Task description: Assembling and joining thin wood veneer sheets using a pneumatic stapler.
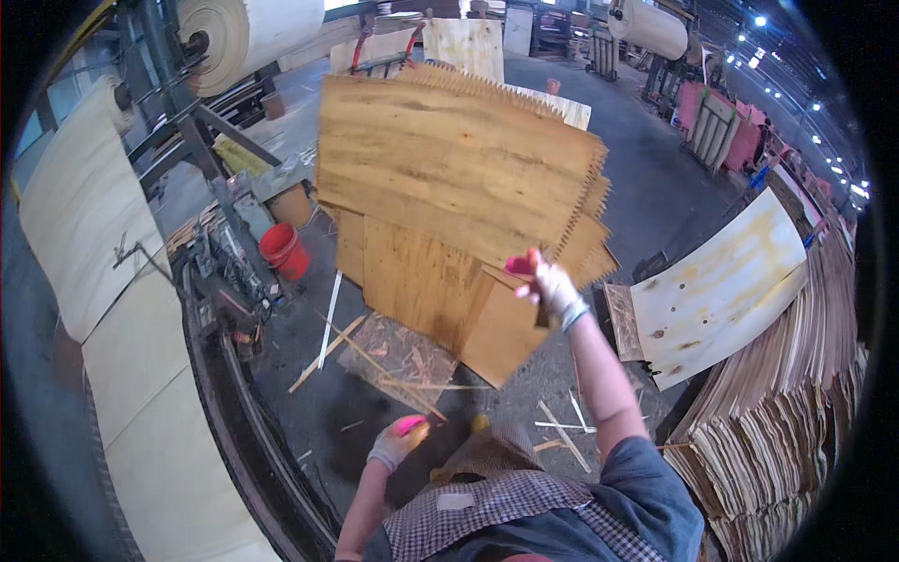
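Observation:
My right hand (556,288), in a pale glove with pink on the fingers, reaches out over the lower right edge of a large brown veneer sheet (459,155). Its fingers are apart, and I see nothing held in them. The sheet has jagged, saw-toothed edges and lies askew on top of more brown veneer sheets (412,272). My left hand (393,444), gloved the same way, hangs low near my apron, away from the sheets. Its fingers are loosely bent, with no object visible in them.
On the left, a pale veneer web (140,356) runs along a machine, below a large roll (248,42). A red bucket (284,251) stands beside it. Wood strips (328,351) litter the floor. On the right are a thick veneer stack (758,421) and a curved pale sheet (721,290).

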Demonstrator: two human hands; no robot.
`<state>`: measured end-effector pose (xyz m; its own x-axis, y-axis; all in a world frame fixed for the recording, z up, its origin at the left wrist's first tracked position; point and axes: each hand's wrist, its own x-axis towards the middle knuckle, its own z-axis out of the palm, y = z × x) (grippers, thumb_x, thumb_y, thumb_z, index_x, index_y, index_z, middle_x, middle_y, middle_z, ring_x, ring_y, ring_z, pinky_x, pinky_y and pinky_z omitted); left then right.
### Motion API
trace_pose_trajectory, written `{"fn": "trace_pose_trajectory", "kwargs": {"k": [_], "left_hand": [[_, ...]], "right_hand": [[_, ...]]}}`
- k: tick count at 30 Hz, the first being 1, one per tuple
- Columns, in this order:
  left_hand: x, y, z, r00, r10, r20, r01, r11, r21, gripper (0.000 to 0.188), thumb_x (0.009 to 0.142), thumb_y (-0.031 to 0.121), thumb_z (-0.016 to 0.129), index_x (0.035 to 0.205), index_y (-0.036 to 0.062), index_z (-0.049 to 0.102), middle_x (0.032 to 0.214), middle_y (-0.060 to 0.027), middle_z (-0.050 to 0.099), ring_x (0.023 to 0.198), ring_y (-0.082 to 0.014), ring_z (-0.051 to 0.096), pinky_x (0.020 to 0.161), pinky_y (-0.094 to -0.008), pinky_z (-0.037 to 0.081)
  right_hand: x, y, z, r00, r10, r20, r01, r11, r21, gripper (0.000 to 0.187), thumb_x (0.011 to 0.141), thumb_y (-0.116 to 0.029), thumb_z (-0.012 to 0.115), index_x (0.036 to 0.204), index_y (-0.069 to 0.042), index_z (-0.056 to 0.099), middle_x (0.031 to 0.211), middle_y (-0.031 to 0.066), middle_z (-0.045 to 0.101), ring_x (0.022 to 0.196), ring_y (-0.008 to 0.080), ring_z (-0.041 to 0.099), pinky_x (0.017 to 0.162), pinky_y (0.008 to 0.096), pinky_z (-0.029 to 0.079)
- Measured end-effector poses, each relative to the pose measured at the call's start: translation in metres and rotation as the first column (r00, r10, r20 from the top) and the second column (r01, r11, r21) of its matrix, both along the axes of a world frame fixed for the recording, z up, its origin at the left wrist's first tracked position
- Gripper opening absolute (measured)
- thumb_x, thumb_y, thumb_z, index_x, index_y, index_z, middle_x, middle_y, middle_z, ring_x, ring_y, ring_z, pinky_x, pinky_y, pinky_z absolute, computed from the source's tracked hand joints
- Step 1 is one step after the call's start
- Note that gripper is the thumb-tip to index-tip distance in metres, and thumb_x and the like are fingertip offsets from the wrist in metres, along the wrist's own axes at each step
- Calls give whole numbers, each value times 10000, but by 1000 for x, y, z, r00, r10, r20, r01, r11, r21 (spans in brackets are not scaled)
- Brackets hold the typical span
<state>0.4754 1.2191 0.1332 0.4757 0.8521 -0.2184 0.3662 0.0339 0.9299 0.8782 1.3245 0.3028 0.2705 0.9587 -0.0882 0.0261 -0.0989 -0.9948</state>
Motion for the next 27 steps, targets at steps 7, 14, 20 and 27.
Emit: {"fn": "trace_pose_trajectory", "kwargs": {"k": [7, 14, 20, 27], "left_hand": [[-72, 76, -117, 913, 390, -120, -398, 916, -49, 383, 805, 272, 680, 1102, 45, 602, 961, -64, 659, 851, -156, 620, 773, -265, 489], [-29, 142, -120, 670, 714, 205, -556, 665, -499, 311, 812, 152, 689, 1072, 8, 597, 962, -82, 648, 857, -161, 610, 756, -268, 500], [24, 287, -42, 825, 528, 199, -391, 789, -475, 295, 848, 151, 656, 1099, 11, 588, 994, -90, 643, 893, -167, 614, 793, -268, 505], [83, 538, 27, 557, 502, 661, -40, 812, -582, 523, 875, 412, 556, 1299, 132, 433, 1279, -84, 521, 1144, -269, 517, 938, -480, 428]], "right_hand": [[176, 239, 90, 443, -269, 855, 309, 941, 136, 631, 783, -550, 603, 1112, -12, 573, 863, 162, 668, 697, 257, 667, 688, 362, 516], [295, 391, 76, 131, -159, 979, 667, 744, 32, 427, 912, -312, 453, 1149, 24, 568, 1123, 221, 598, 1029, 350, 595, 846, 462, 473], [151, 321, 70, -374, 118, 920, 217, 975, -36, 147, 769, -140, 551, 759, -89, 689, 747, 131, 673, 690, 258, 668, 588, 386, 520], [0, 196, -88, -157, 234, 959, 36, 972, -232, 119, 804, -177, 508, 878, -99, 559, 619, 98, 617, 552, 255, 622, 484, 410, 458]]}}
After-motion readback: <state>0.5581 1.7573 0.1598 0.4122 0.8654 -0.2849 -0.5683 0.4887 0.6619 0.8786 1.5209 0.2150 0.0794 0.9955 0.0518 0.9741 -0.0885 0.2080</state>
